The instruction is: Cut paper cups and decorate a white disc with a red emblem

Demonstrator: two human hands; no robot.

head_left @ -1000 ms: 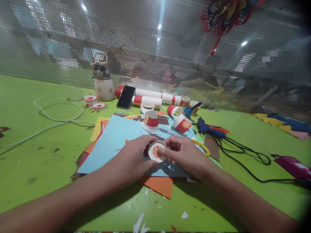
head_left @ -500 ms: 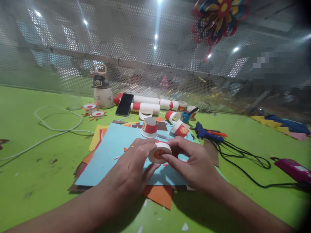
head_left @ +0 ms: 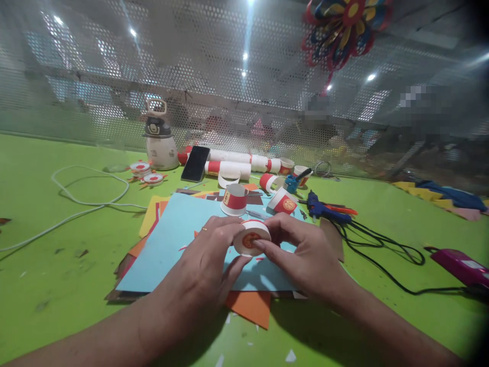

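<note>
A white disc (head_left: 241,241) bearing a round orange mark is held above the blue sheet (head_left: 160,260), tilted so that its marked face is turned towards the wearer. Its nine o'clock side is gripped by the left hand (head_left: 204,257), with the thumb placed beneath and the fingers bent at the edge. Its three o'clock side is pinched by the right hand (head_left: 305,250) — the thumb is pressed on the face, while the fingers are partly hidden behind.

From the disc, a red-and-white cup (head_left: 234,201) is seen standing near twelve o'clock, and a tilted cup (head_left: 283,202) is found at one. A blue glue gun (head_left: 328,208) is laid at two o'clock, and a magenta device (head_left: 456,266) is placed well apart at three. An orange sheet (head_left: 252,308) is left protruding at six. Small red-and-white rounds (head_left: 153,178) are set at ten o'clock, and a dark phone (head_left: 195,163) is propped towards eleven — just beside a bottle (head_left: 162,153).
</note>
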